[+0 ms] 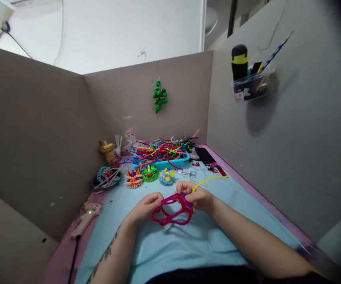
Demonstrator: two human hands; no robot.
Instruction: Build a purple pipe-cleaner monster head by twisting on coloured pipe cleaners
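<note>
Both my hands hold a looped shape of magenta and red pipe cleaners [170,215] just above the light blue mat [182,244]. My left hand [145,205] pinches its left upper edge with closed fingers. My right hand [195,197] grips the right end, where the strands are twisted together with a purple bit. A yellow pipe cleaner [210,180] runs from beside my right hand toward the right.
Three small finished pipe-cleaner figures [149,175] stand ahead of my hands. Behind them lies a blue tray [173,161] heaped with coloured pipe cleaners. Scissors [188,172], a black phone [205,155], a dark bowl [107,179] and a pink glue gun [86,219] lie around. Cardboard walls enclose the desk.
</note>
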